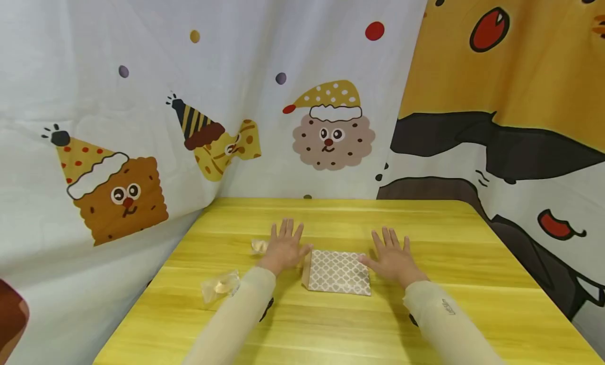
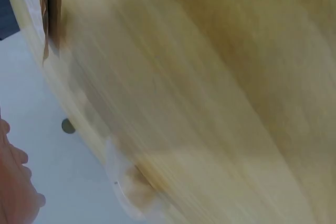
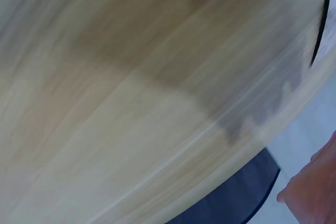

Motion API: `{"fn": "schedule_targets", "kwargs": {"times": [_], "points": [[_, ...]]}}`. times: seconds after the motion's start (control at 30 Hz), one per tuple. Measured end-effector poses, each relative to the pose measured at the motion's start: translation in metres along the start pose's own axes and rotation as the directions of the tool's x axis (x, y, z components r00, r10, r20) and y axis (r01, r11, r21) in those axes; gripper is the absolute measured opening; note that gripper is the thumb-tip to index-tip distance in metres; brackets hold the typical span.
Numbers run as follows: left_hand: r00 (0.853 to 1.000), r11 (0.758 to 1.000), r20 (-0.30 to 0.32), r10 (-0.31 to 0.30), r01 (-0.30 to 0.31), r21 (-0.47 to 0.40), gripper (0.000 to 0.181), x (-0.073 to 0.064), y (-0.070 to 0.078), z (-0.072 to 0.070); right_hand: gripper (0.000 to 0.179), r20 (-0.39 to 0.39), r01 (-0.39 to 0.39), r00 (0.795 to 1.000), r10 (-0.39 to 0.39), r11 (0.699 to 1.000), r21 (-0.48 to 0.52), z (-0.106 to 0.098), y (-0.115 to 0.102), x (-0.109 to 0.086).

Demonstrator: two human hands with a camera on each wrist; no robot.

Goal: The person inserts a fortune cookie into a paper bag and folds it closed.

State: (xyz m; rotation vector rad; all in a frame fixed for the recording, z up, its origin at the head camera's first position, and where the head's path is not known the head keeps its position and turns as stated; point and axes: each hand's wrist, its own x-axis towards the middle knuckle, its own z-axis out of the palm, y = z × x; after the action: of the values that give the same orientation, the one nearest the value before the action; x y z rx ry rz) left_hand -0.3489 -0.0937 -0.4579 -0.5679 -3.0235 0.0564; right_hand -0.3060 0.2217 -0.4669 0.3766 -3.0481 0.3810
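A flat paper packet (image 1: 339, 272) with a beige-and-white lattice print and a plain tan left side lies on the table between the two hands. My left hand (image 1: 285, 250) is spread out to its left, the thumb near the packet's upper left corner. On the other side, my right hand (image 1: 393, 258) has its fingers extended, and its thumb overlaps the packet's right edge. Whether either thumb touches the paper I cannot tell. Only part of the left hand (image 2: 16, 182) shows in the left wrist view, and part of the right hand (image 3: 315, 182) in the right.
Left of the packet lie two small items in clear wrappers, one (image 1: 221, 285) by the left forearm and another (image 1: 259, 246) beside the left hand. The yellow wood-grain table (image 1: 331, 328) ends at a printed curtain (image 1: 264, 39) behind and to the sides.
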Motion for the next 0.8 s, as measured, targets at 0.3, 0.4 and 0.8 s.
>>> {"fn": "schedule_targets", "kwargs": {"times": [0.3,0.4,0.8], "points": [[0.997,0.996,-0.036,0.075,-0.076,-0.042,0.075,-0.005,0.019,0.007,0.104,0.074,0.094,0.992,-0.099,0.994,0.062,0.013,-0.033,0.005],[0.995,0.995,-0.006,0.095,-0.095,-0.043,0.075,-0.008,0.024,0.008,0.111,0.121,0.112,0.985,-0.120,0.991,0.070,0.019,-0.041,0.006],[0.988,0.986,0.026,0.154,-0.151,-0.073,0.076,-0.020,0.023,0.020,0.118,0.141,0.145,0.978,-0.156,0.986,0.085,0.035,-0.061,0.012]]}}
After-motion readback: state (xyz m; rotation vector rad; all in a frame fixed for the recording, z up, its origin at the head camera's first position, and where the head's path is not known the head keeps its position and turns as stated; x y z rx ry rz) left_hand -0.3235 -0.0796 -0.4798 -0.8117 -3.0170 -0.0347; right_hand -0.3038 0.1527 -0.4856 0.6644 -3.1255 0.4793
